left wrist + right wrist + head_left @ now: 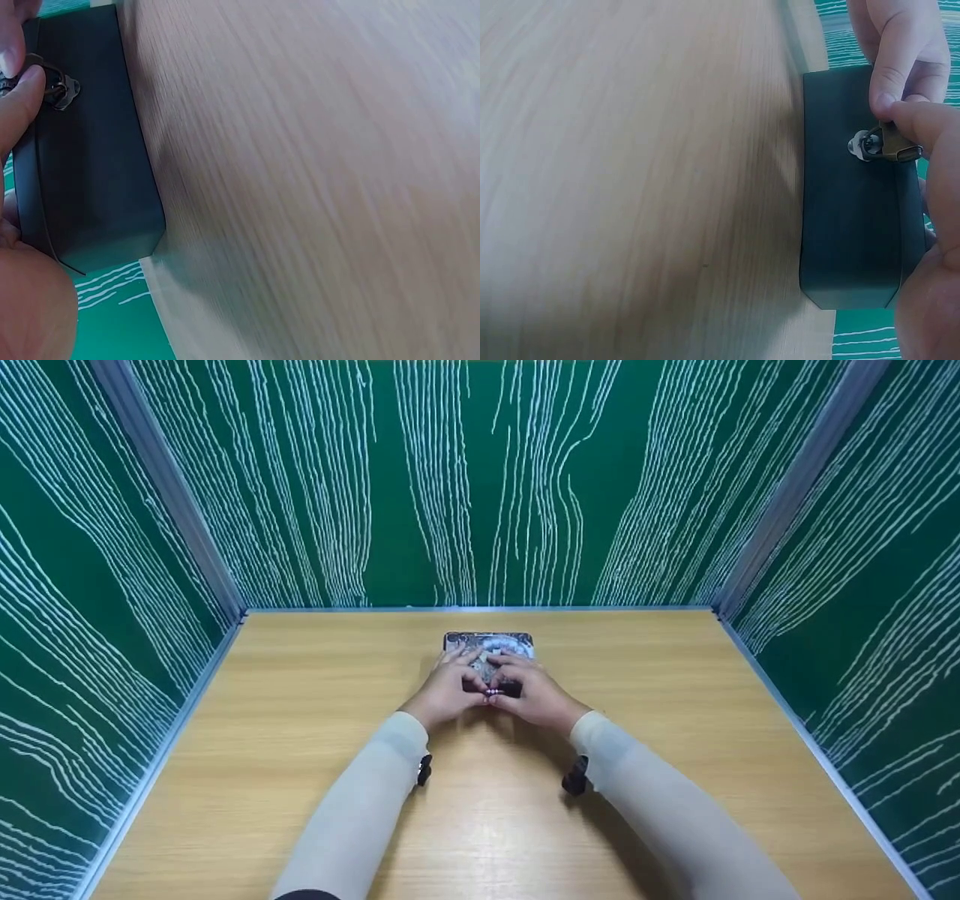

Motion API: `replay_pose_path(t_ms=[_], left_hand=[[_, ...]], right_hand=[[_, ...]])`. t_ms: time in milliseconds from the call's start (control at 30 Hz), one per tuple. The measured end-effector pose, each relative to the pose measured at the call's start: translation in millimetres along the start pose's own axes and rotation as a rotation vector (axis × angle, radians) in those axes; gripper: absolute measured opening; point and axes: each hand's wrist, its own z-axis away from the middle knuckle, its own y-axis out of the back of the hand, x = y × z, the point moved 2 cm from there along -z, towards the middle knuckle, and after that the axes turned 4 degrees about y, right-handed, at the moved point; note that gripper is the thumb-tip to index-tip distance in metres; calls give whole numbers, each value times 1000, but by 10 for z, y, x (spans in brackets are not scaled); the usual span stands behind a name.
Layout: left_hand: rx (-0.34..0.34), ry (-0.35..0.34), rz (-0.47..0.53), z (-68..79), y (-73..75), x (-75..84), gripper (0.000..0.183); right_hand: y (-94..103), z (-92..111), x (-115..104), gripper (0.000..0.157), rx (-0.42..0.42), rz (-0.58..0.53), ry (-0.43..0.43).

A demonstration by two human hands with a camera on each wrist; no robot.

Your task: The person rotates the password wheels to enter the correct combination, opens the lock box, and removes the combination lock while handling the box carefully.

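A dark box (504,645) with a patterned lid sits on the table, its plain black front (94,180) towards me in the left wrist view. A metal latch (897,145) hangs at the front, its loop round a small catch (859,146) on the box wall. My left hand (448,690) lies along the left of the box, its thumb and a finger pinching the latch. From the other side my right hand (531,690) pinches it too, thumb tips nearly meeting. Other fingers of both hands rest on the lid. The lid's seam shows no clear gap.
The wooden table (300,735) spreads around the box. Green walls (420,495) with white wavy lines enclose its back and sides, with metal posts (169,487) at the corners. Dark wrist devices (576,776) sit below both sleeves.
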Motion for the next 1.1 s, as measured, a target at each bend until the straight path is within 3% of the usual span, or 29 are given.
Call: replay_pose_path(t_ms=[433,733,1100], left_hand=[[-3,42,26,15,5,-12,8],[9,-2,6,2,2,-11,10],[8,12,29,0,-3,-19,10]], right_hand=[[2,-5,-1,13,-13,-6,-13],[8,0,-45,15,14,-11,22],[6,9,-39,18,14,-5,7]])
